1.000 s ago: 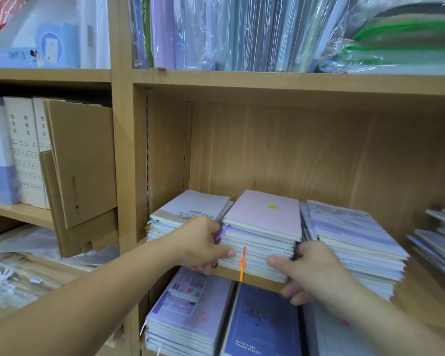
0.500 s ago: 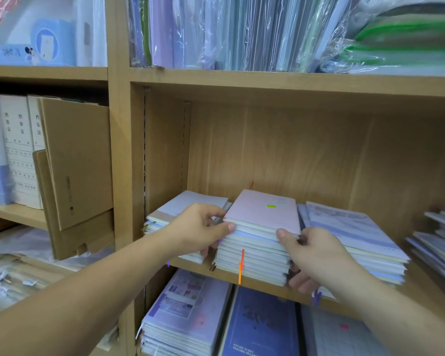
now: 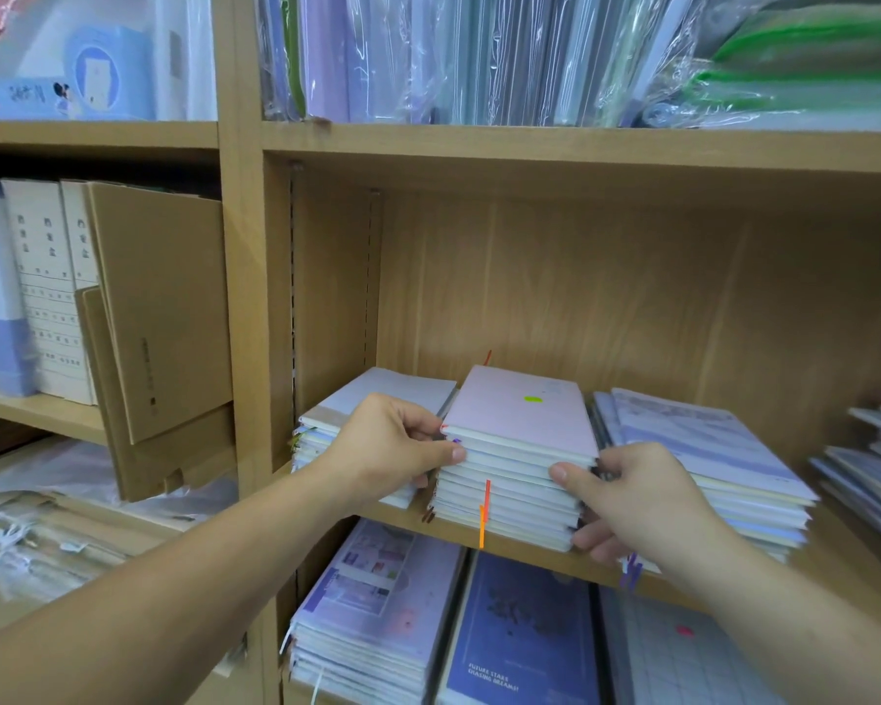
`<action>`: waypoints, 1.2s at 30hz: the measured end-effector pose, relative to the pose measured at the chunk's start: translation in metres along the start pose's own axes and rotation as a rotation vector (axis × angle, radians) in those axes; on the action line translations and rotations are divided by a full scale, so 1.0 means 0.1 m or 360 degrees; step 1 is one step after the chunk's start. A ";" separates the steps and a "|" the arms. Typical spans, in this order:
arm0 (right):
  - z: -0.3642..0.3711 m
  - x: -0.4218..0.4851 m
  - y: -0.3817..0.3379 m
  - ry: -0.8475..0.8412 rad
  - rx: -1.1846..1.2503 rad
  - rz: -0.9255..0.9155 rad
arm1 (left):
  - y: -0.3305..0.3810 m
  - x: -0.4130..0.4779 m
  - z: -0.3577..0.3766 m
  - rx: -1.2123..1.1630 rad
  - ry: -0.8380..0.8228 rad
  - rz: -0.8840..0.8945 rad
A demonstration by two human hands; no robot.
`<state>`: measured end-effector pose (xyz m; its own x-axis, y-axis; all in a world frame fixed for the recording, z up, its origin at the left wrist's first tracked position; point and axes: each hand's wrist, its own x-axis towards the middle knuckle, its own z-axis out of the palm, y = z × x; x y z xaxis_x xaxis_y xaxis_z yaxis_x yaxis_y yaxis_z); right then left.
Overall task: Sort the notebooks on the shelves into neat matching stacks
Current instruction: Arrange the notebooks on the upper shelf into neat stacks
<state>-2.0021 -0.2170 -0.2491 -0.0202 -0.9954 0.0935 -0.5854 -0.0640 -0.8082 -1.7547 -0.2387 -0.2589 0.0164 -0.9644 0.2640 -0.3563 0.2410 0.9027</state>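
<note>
A stack of notebooks with a pink top cover (image 3: 522, 422) stands in the middle of the wooden shelf (image 3: 525, 554); orange ribbons hang from its front. My left hand (image 3: 392, 447) grips the stack's left side, thumb on the front edges. My right hand (image 3: 631, 498) grips its right side, thumb on the front. To the left lies a white-covered stack (image 3: 377, 399), partly hidden by my left hand. A lilac-patterned stack (image 3: 698, 450) lies to the right, touching my right hand.
More notebooks (image 3: 870, 460) lie at the far right of the shelf. Below are purple and dark blue stacks (image 3: 520, 633). Plastic-wrapped books (image 3: 479, 53) fill the shelf above. Brown cardboard folders (image 3: 159, 307) and white binders (image 3: 42, 282) stand in the left bay.
Both hands moved up the sides of the pink-topped stack, from its lower part to near its upper notebooks. The stack sits slightly further back on the shelf.
</note>
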 end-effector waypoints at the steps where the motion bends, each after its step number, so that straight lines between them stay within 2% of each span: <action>1: -0.01 -0.01 -0.02 -0.0022 0.0000 -0.0001 | 0.04 -0.01 -0.02 0.0045 -0.0044 0.0012; 4: -0.02 -0.04 -0.05 -0.0060 -0.0034 -0.0022 | 0.06 -0.02 -0.10 0.0263 -0.0142 0.0053; 7: -0.01 -0.02 -0.03 -0.0048 -0.0129 -0.0066 | 0.04 0.01 -0.07 0.0510 -0.0141 0.0138; 10: 0.00 0.01 -0.01 -0.0062 -0.0136 -0.0068 | 0.03 0.03 -0.02 0.0603 -0.0125 0.0148; 12: -0.03 -0.01 -0.04 -0.0104 -0.0075 -0.0015 | 0.04 0.01 -0.02 0.0747 0.0012 0.0183; 14: -0.15 -0.08 -0.06 -0.0135 -0.0071 0.0008 | 0.12 -0.05 0.01 0.0943 0.0288 0.0361; 15: -0.24 -0.11 -0.05 -0.0139 -0.0118 -0.0013 | 0.20 -0.09 0.06 0.0955 0.0395 0.0496; 17: -0.44 -0.20 -0.01 -0.0123 -0.0222 -0.0075 | 0.46 -0.20 0.28 0.0883 0.0437 0.0769; 20: -0.89 -0.35 0.23 -0.0044 -0.0436 -0.0110 | 0.85 -0.30 0.84 0.0658 0.0221 0.0913; 23: -1.49 -0.48 0.66 0.0148 -0.0669 -0.0121 | 1.21 -0.40 1.62 0.0504 -0.0169 0.0818; 26: -2.08 -0.57 1.15 0.0495 -0.0826 -0.0113 | 1.41 -0.51 2.48 0.0340 -0.0459 0.0699; 30: -2.66 -0.69 1.68 0.0961 -0.0881 -0.0153 | 1.54 -0.56 3.42 0.0140 -0.0706 0.0460; 32: -2.85 -0.73 1.86 0.1185 -0.0929 -0.0289 | 1.54 -0.53 3.70 0.0028 -0.0747 0.0207; 34: -3.00 -0.68 2.02 0.1231 -0.1027 -0.0337 | 1.45 -0.45 3.93 -0.0171 -0.0784 -0.0058; 36: -3.12 -0.60 2.13 0.1126 -0.1232 -0.0415 | 1.34 -0.36 4.12 -0.0257 -0.0759 -0.0151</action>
<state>-2.3781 -0.1488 -0.2457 -0.1391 -0.6750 0.7246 -0.9877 0.0415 -0.1509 -2.1879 -0.2169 -0.2868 -0.3997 -0.9162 0.0281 -0.2246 0.1277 0.9661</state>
